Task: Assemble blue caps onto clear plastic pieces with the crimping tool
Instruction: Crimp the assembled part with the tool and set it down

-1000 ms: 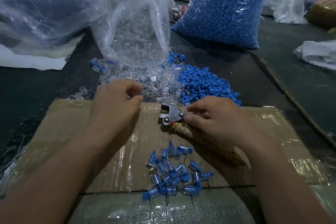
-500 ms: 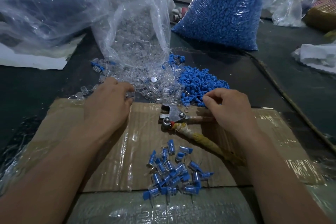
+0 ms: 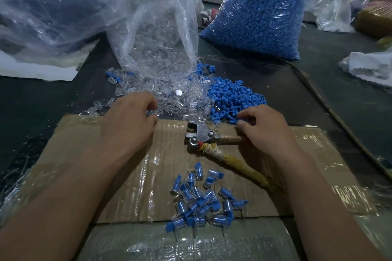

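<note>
Mostly the fingertips are what cannot be read. The left hand (image 3: 129,123) lies knuckles-up, fingers curled into the near edge of the loose heap of small clear plastic pieces (image 3: 169,101); its own back hides whether they pinch one. The right hand (image 3: 263,127) has thumb and forefinger drawn together at the near edge of the spilled pile of small blue plastic caps (image 3: 233,97), and a cap between them cannot be made out. Between the hands, on the tape-covered brown cardboard sheet (image 3: 80,154), lies the metal-headed crimping tool (image 3: 201,133); one handle disappears under the right palm, while the cloth-wrapped one passes just inside the right wrist. Nearer than both hands sits a cluster of blue-capped clear pieces (image 3: 201,201).
</note>
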`<state>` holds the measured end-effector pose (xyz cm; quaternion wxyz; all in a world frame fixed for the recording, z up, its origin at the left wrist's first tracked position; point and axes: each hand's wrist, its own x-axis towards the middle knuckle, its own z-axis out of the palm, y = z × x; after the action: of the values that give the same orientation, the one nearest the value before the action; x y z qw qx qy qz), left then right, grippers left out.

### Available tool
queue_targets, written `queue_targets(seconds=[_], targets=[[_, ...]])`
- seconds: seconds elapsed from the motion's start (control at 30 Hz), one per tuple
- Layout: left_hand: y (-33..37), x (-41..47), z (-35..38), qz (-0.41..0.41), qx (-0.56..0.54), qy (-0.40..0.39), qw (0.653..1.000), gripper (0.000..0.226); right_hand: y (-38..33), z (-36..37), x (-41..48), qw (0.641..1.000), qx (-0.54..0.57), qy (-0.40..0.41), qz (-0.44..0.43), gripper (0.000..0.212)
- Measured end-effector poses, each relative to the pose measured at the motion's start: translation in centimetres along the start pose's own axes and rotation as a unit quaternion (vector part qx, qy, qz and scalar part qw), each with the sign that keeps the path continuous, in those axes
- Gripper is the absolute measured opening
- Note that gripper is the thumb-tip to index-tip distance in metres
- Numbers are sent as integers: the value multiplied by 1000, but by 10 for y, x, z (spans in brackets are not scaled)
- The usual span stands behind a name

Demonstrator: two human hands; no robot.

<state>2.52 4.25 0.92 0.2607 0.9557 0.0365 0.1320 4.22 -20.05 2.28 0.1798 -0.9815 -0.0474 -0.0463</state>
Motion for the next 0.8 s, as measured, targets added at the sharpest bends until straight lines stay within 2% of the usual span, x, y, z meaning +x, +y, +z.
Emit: queue_targets(seconds=[0.2, 0.33, 0.43, 0.57, 0.63, 0.8], targets=[[6, -3, -1, 19, -66, 26, 997, 21, -7, 4, 1, 999, -17, -33, -32, 28], [10, -6, -4, 35, -130, 20, 991, 11, -7, 3, 1, 999, -1, -37, -26, 30], [15, -9, -5, 22, -174, 0, 985, 16, -7, 2, 1, 999, -2, -36, -33, 27], [24, -12, -9, -30, -310, -44, 949, 9, -6, 3, 1, 999, 9, -32, -40, 26], [27, -14, -9, -55, -370, -70, 925, 13, -4, 3, 1, 999, 17, -22, -41, 29], [29, -17, -11, -84, -436, -112, 889, 20, -3, -2, -2, 994, 99, 32, -28, 29]])
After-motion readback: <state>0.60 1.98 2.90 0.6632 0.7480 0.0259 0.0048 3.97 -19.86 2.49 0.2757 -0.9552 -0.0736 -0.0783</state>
